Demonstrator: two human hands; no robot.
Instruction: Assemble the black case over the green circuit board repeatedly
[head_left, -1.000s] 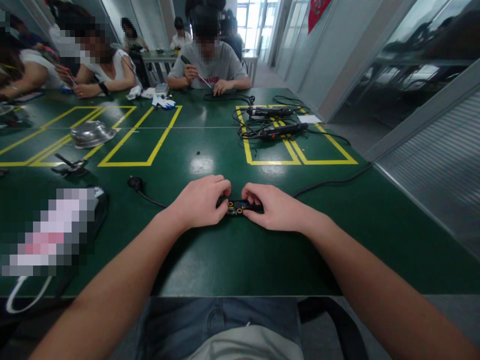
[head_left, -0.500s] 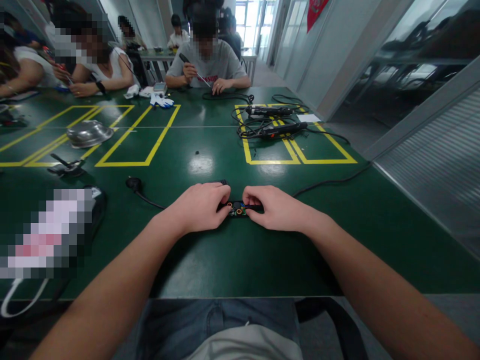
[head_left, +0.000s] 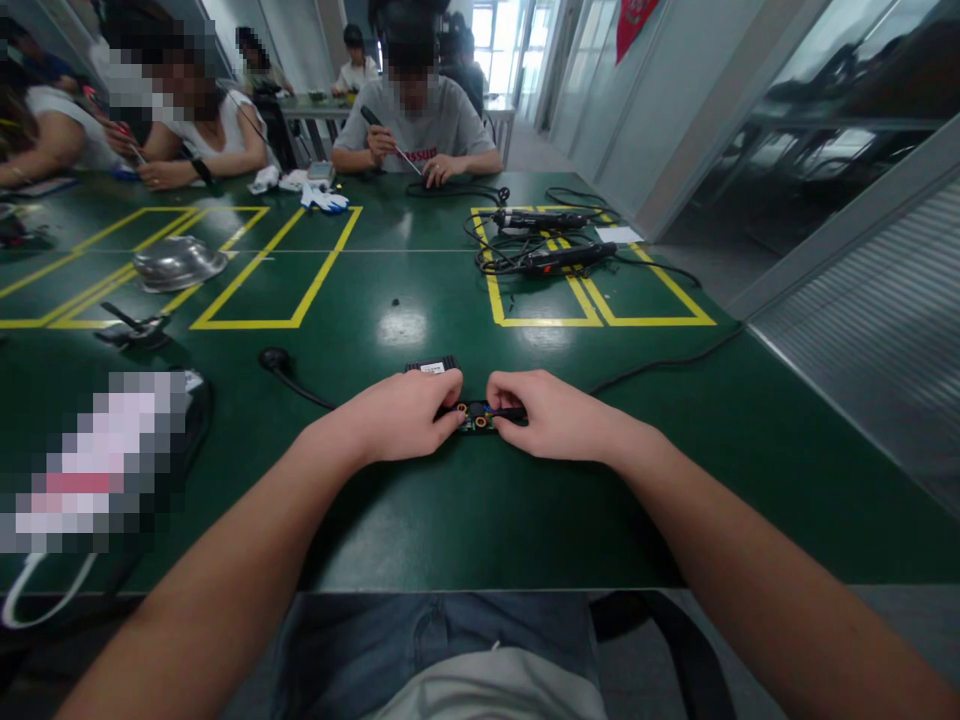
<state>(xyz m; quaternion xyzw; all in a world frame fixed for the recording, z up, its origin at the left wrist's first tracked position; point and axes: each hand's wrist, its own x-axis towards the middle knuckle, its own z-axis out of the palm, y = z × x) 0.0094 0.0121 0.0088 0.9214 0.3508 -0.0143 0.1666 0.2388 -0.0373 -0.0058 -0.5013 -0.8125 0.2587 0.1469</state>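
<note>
A small circuit board (head_left: 478, 415) with copper-coloured rings lies low over the green table (head_left: 480, 520), between my two hands. My left hand (head_left: 405, 415) is closed, thumb and fingers pinching the board's left end. On the other side, my right hand (head_left: 551, 412) pinches the board's right end, where a black lead meets it. Both hands cover the board's ends. Just beyond my left hand lies a black ribbed casing piece (head_left: 433, 367) with a white label. A cable with a black plug (head_left: 276, 358) runs out to the left from under my left wrist.
A black cord (head_left: 667, 360) stretches right to the table's edge. Farther off lie corded black tools (head_left: 562, 258), a metal bowl (head_left: 180, 264) and a glove (head_left: 324, 199). A black-sided box (head_left: 196, 400) is at left. A person opposite holds a screwdriver (head_left: 390, 140); others sit at left.
The hands keep their grip on the board with almost no movement. The plug has shifted slightly right, and the casing piece's white label now shows more beyond my left hand.
</note>
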